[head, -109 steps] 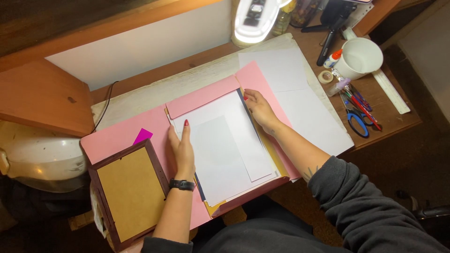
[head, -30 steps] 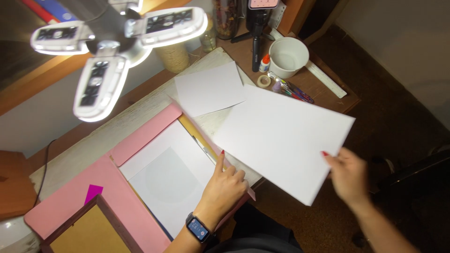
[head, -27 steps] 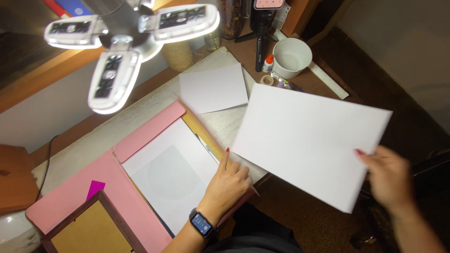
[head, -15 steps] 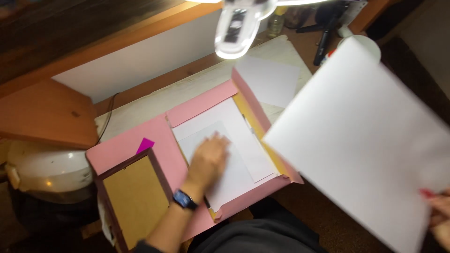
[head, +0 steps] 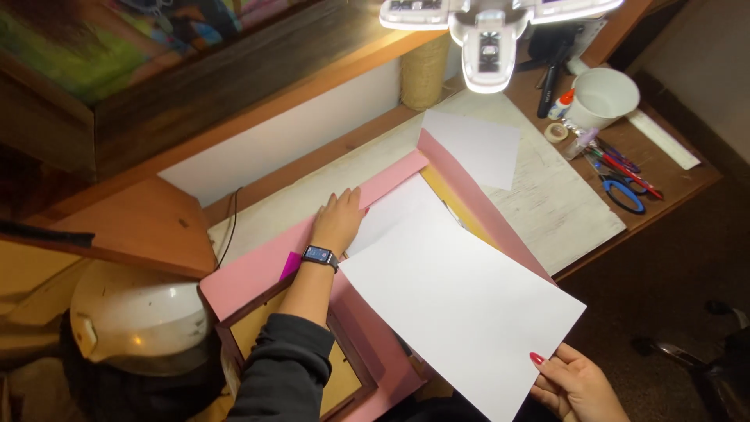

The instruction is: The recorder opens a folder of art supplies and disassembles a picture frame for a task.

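We note right hand (head: 574, 384) pinching white sheet (head: 461, 301) at near corner; left hand (head: 338, 221) flat, open on pink board (head: 258, 270). Risk: far edge droops, creases.

Bare desk top (head: 547, 211) between small sheet (head: 473, 144) and scissors (head: 621, 195)

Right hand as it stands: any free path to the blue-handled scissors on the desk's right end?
Probably not right now. The right hand is pinching the corner of the large white paper sheet, so it is occupied. The blue-handled scissors lie uncovered on the wooden desk, nothing on top of them.
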